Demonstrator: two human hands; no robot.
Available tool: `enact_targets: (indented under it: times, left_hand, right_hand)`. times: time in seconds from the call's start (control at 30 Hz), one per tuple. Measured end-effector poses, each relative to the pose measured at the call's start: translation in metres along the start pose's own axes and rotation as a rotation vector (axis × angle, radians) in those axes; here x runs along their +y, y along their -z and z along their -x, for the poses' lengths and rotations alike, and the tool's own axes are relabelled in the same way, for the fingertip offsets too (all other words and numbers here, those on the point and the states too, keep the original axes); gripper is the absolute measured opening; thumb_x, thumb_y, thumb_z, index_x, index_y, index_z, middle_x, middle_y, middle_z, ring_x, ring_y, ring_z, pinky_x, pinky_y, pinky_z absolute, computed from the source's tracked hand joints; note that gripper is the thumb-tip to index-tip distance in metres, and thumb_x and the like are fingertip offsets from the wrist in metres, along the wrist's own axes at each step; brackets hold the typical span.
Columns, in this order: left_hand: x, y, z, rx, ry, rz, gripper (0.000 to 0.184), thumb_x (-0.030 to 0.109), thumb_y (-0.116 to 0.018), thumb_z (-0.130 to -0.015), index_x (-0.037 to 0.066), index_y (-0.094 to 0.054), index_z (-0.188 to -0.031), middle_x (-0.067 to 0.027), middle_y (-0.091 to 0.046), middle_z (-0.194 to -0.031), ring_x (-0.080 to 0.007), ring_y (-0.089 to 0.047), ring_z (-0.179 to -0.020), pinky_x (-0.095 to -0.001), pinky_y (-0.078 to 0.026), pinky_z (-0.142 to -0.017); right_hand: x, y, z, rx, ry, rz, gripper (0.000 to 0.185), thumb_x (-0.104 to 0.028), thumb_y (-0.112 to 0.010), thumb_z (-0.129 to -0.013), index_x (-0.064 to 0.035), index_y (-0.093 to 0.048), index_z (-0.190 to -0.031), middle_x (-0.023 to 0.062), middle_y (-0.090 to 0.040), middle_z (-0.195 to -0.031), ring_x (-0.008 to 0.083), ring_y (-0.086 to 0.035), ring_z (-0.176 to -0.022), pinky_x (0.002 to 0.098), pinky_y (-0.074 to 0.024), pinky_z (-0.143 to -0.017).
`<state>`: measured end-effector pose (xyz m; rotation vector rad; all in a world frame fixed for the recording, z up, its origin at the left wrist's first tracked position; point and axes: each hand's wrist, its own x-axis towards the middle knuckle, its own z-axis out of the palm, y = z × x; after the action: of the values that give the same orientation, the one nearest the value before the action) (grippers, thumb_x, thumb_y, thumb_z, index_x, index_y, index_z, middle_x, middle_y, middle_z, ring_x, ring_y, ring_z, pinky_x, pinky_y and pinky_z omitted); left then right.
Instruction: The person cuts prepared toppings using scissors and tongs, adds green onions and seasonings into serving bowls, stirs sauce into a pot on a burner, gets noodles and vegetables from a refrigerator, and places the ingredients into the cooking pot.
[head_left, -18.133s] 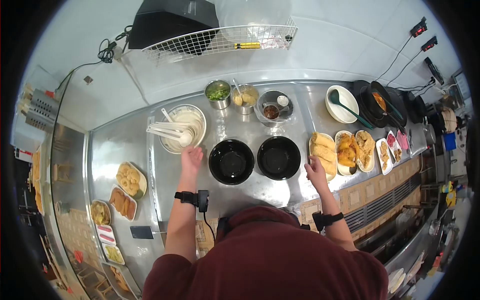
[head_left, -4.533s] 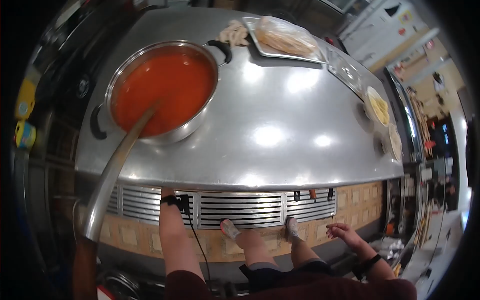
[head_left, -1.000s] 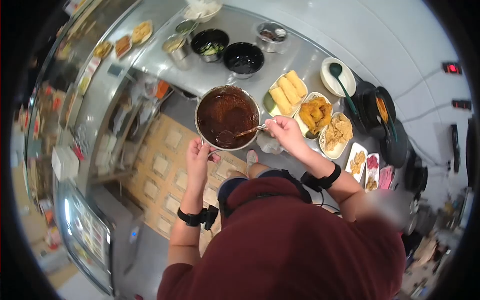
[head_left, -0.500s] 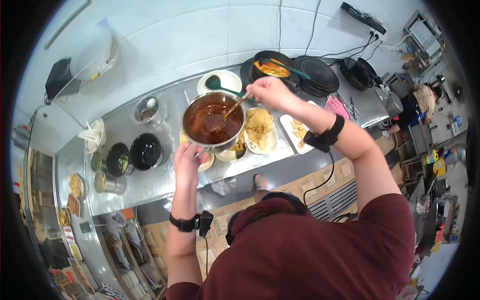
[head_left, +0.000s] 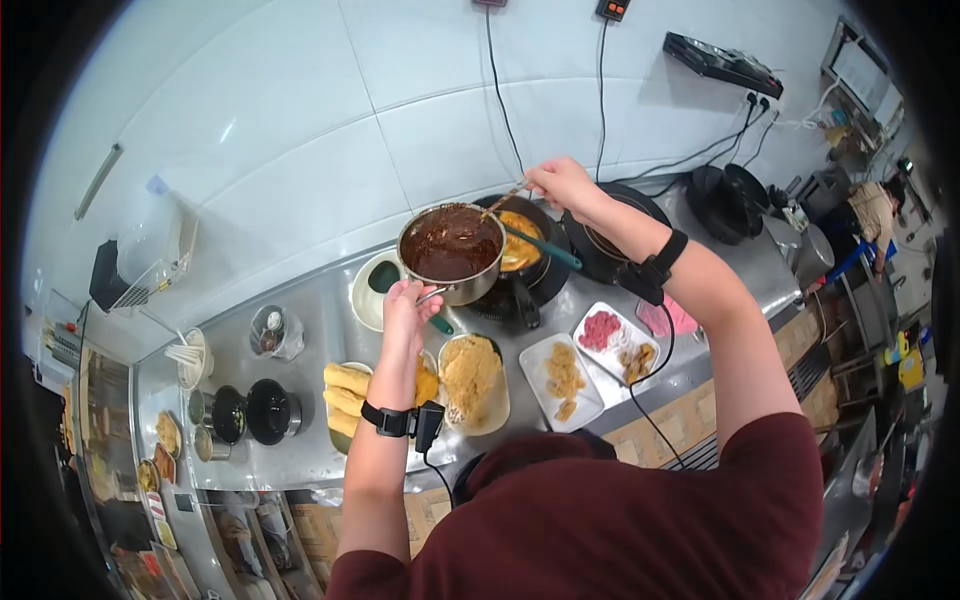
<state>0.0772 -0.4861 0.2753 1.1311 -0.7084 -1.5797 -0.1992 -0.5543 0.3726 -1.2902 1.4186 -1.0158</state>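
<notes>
A steel pot (head_left: 452,285) with dark red-brown sauce (head_left: 450,245) hangs over the counter, and my left hand (head_left: 408,303) grips its handle. My right hand (head_left: 562,185) is closed round the upper end of a spoon (head_left: 503,201), whose lower end dips into the pot at the sauce's edge. Just right of the pot, partly hidden by it, a black pan (head_left: 547,283) holds orange food (head_left: 518,243). A dark green utensil lies across that pan. The white bowl (head_left: 366,295) with a green ladle (head_left: 384,276) stands left of the pot.
Fried food (head_left: 472,375), yellow rolls (head_left: 345,395) and two white trays (head_left: 548,402) line the front of the counter. Black bowls (head_left: 270,412) stand at the left. A flat black pan (head_left: 630,215) is at the back right. Far right, another person (head_left: 872,215) is visible.
Since half a second ago, the pot has moved right and back, from above the food plates to beside the black pan. The spoon's lower end has shifted toward the pot's rim; both hands keep their grips.
</notes>
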Motion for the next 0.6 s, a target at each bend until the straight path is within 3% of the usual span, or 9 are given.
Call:
enact_targets:
  times: [0.1,0.2,0.3,0.33,0.4,0.5,0.6]
  left_hand:
    - [-0.001,-0.003,-0.014,0.053,0.004,-0.011,0.011,0.01,-0.045,-0.085,0.002,-0.044,-0.091,-0.0121,-0.057,-0.081,-0.0177,-0.058,-0.061,-0.0251,-0.048,-0.052]
    - [-0.004,0.008,-0.024,0.085,0.016,-0.038,0.01,0.01,-0.045,-0.085,0.002,-0.044,-0.092,-0.0123,-0.058,-0.081,-0.0182,-0.059,-0.061,-0.0252,-0.048,-0.052]
    - [-0.003,0.02,-0.024,0.113,0.005,-0.074,0.01,0.009,-0.045,-0.085,0.002,-0.045,-0.092,-0.0118,-0.058,-0.08,-0.018,-0.059,-0.06,-0.0251,-0.048,-0.052]
    - [-0.003,0.023,-0.022,0.132,0.007,-0.072,0.009,0.009,-0.046,-0.085,0.003,-0.045,-0.091,-0.0115,-0.059,-0.079,-0.0171,-0.059,-0.059,-0.0246,-0.048,-0.052]
    - [-0.001,0.027,-0.018,0.173,0.002,-0.066,0.006,0.009,-0.048,-0.084,0.004,-0.047,-0.087,-0.0107,-0.06,-0.076,-0.0154,-0.058,-0.057,-0.0236,-0.049,-0.051]
    - [-0.001,0.034,-0.014,0.174,0.01,-0.072,0.006,0.009,-0.047,-0.084,0.004,-0.046,-0.086,-0.0106,-0.059,-0.076,-0.0152,-0.058,-0.057,-0.0233,-0.049,-0.05]
    - [-0.004,0.037,-0.01,0.169,0.009,-0.079,0.006,0.009,-0.047,-0.085,0.003,-0.046,-0.086,-0.0104,-0.059,-0.075,-0.0149,-0.058,-0.056,-0.023,-0.048,-0.05]
  right_hand:
    - [0.015,0.027,-0.023,0.055,-0.031,-0.064,0.021,-0.019,-0.055,-0.081,-0.0007,-0.058,-0.07,-0.0015,-0.048,-0.055,0.0058,-0.036,-0.04,0.0223,-0.0268,-0.036]
    - [0.043,0.036,-0.038,0.168,0.066,0.127,0.025,-0.02,-0.055,-0.081,-0.0016,-0.058,-0.065,0.004,-0.052,-0.053,0.013,-0.04,-0.039,0.0284,-0.0325,-0.04]
    - [0.076,0.024,-0.034,0.317,0.442,0.452,0.027,-0.022,-0.055,-0.08,-0.0016,-0.058,-0.062,0.0121,-0.055,-0.054,0.0248,-0.045,-0.041,0.0357,-0.0376,-0.045]
    - [0.076,0.015,-0.019,0.311,0.531,0.57,0.023,-0.02,-0.056,-0.079,-0.0008,-0.057,-0.065,0.0164,-0.054,-0.061,0.0329,-0.05,-0.051,0.0408,-0.0408,-0.051]
    - [0.11,0.003,-0.022,0.277,0.977,0.704,0.019,-0.017,-0.056,-0.078,-0.0022,-0.054,-0.066,0.0123,-0.053,-0.061,0.0297,-0.053,-0.058,0.0395,-0.0432,-0.052]
    - [0.118,-0.006,-0.005,0.071,1.086,0.894,0.015,-0.015,-0.056,-0.078,-0.0047,-0.05,-0.069,0.0087,-0.049,-0.062,0.0255,-0.054,-0.06,0.0362,-0.0449,-0.052]
    - [0.123,-0.006,0.0,0.063,1.154,0.997,0.012,-0.015,-0.056,-0.077,-0.0064,-0.049,-0.072,0.0062,-0.047,-0.062,0.0229,-0.054,-0.059,0.0327,-0.0452,-0.051]
